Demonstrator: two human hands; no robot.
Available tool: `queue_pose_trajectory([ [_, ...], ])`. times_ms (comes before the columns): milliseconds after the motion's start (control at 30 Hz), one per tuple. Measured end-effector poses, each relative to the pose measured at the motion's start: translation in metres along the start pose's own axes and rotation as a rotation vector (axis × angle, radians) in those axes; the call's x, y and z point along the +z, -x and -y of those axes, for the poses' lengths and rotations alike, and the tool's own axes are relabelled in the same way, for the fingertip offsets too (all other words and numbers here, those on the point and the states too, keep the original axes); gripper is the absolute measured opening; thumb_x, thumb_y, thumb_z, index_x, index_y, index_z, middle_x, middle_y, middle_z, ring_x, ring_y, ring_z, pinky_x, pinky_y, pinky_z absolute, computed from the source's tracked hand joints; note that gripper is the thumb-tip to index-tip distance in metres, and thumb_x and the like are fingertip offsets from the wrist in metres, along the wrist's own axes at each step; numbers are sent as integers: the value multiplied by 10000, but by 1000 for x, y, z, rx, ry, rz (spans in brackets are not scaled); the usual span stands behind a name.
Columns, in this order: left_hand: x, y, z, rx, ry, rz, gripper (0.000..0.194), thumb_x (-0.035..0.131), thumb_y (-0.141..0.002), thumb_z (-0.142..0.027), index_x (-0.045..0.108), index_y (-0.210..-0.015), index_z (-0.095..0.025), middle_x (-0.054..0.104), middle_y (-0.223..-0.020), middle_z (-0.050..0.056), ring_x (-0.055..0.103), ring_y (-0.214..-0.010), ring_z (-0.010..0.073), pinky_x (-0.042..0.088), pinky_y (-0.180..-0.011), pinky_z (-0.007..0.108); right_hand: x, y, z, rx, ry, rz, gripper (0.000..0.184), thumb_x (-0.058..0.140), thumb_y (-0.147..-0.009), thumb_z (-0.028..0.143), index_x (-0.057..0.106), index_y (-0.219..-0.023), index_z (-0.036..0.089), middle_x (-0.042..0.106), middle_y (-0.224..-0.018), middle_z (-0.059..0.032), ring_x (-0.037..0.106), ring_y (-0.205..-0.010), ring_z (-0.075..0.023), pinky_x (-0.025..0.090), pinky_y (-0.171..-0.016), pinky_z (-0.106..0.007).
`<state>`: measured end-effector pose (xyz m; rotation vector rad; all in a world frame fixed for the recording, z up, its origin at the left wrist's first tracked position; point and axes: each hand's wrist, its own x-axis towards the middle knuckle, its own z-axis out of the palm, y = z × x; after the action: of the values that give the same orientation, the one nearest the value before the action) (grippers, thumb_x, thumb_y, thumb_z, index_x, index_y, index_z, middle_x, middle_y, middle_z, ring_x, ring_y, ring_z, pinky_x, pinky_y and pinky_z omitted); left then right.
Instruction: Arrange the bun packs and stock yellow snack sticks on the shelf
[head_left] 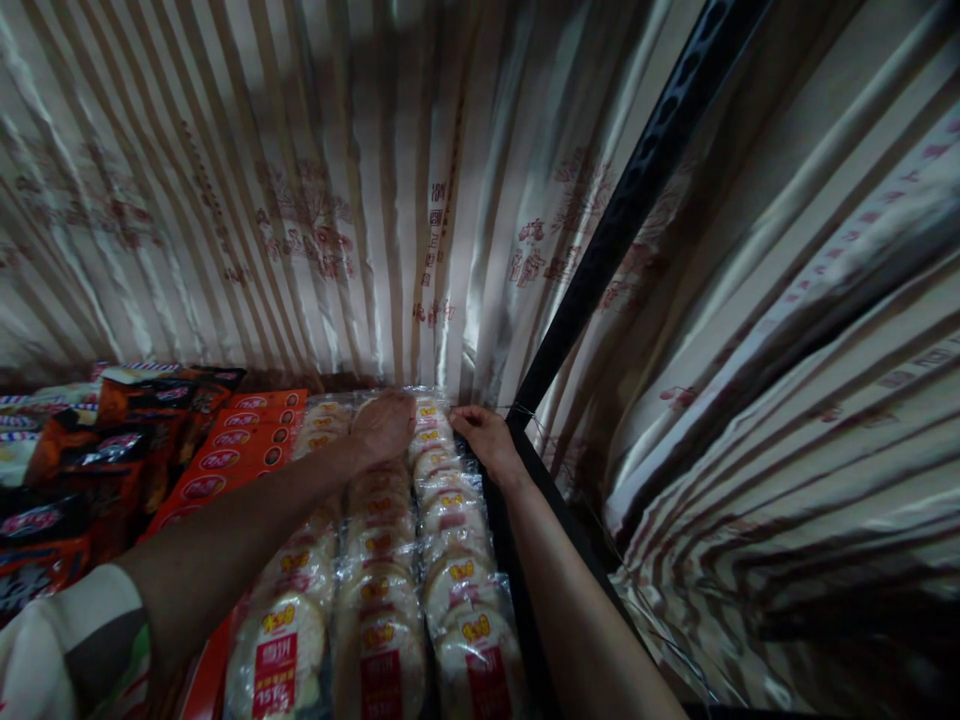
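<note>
Three rows of clear-wrapped round rice crackers run away from me, each pack with a yellow logo and a red label. At the far end of the right row is a rice cracker packet (428,413), with my hands on either side of it. My left hand (385,424) lies over the far end of the middle row (379,545), close against that packet; its fingertips are hidden. From the other side my right hand (484,437) has bent fingers drawn together at the packet's right edge. The left row (281,640) lies under my left forearm.
Orange-red packs (221,460) with oval logos stand left of the crackers, then black-and-orange bags (112,450). A black perforated metal post (622,210) rises at the right corner of the shelf. Pleated, printed sheeting (360,200) hangs behind and to the right. Thin wires (667,640) trail at lower right.
</note>
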<state>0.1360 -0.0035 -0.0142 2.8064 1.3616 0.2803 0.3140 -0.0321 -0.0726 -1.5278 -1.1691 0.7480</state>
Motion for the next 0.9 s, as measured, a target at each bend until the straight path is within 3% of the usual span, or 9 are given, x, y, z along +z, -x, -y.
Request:
queue_pose_trajectory([
  [333,0,1,-1,-44,17,-7,225,399,-821,-186,609,-873,-122,656,-924,114,595,-880,209,472,-785,319,-3,6,1,0,121,7,270,635,-642,452,655,-709,190,646,-644,7,547,-580,-123,413,-545,-231],
  [600,2,-1,1,-41,39,-29,211,403,-821,-192,600,-872,-134,658,-895,100,596,-868,207,473,-763,316,-7,0,6,25,-5,91,257,671,-579,415,597,-628,174,579,-581,34,476,-523,-89,379,-540,-226],
  [900,4,-1,4,-65,105,-54,179,430,-812,-191,603,-831,-152,657,-860,77,592,-822,176,466,-757,284,-4,-6,-3,-45,57,70,215,625,-630,392,599,-630,179,578,-591,33,487,-545,-95,386,-556,-228],
])
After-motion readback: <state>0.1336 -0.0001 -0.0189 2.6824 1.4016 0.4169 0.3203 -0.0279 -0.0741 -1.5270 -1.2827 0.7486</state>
